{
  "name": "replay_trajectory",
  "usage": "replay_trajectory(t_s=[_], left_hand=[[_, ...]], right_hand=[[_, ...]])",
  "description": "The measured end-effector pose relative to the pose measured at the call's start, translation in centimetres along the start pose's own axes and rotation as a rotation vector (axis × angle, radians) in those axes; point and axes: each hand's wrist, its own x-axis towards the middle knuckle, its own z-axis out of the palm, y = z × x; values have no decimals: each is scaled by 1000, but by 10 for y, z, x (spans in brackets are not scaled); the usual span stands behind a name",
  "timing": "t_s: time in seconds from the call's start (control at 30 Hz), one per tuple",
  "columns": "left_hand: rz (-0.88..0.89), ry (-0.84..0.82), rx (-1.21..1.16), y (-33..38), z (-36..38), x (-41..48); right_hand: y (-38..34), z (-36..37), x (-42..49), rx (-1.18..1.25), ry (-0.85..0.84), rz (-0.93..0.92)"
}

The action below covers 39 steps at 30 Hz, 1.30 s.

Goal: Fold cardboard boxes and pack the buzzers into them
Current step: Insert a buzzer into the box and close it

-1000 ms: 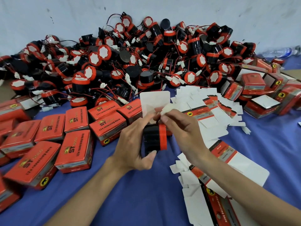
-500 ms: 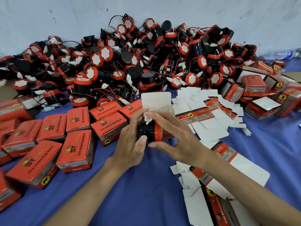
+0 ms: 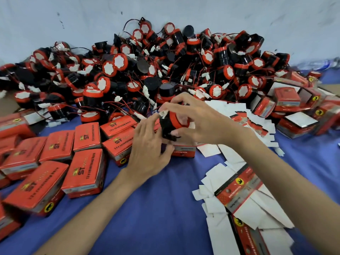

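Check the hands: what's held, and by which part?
One buzzer, held in both hands. The right hand curls over its red-rimmed end, and the left hand grips the black body. Whether the white connector is pinched too cannot be told.

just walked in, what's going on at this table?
A person is packing buzzers by hand. One black-and-red buzzer is held above the blue cloth: the right hand curls over its red end, the left hand grips the black body. Its white connector sticks up between the fingers. It is not boxed yet; a red box shows just below the hands. Closed boxes lie to the left, flat cartons to the right, and a heap of loose buzzers behind.
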Motion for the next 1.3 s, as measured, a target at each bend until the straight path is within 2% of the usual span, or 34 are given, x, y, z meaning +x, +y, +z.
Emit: replay_trajectory(t_s=[0.2,0.37,0.63,0.77,0.9,1.03,1.17,1.3], left_hand=[[-77,-101,-13,3,-1,2],[-57,-178,-3,4,-5,4],[-90,-151,-23,5,-4,3],[-143,-40,-107,7,-5,0],[-136,-19,-94,7,-4,-1],[-122,-10,-97,7,-5,-1],[-110,-15,-95,8,-6,-1],[-89,-21,-109,7,-8,-1]], right_hand=[[14,5,-7,65,-36,-14],[18,8,-7,-26,-64,-71],[14,4,-9,-14,-25,-59],[13,10,-10,-130,-60,-34],[13,14,-11,-215,-149,-83],[10,17,-9,-170,-226,-146],[4,15,-8,-145,-275,-128],[-7,20,-9,-98,-240,-95]])
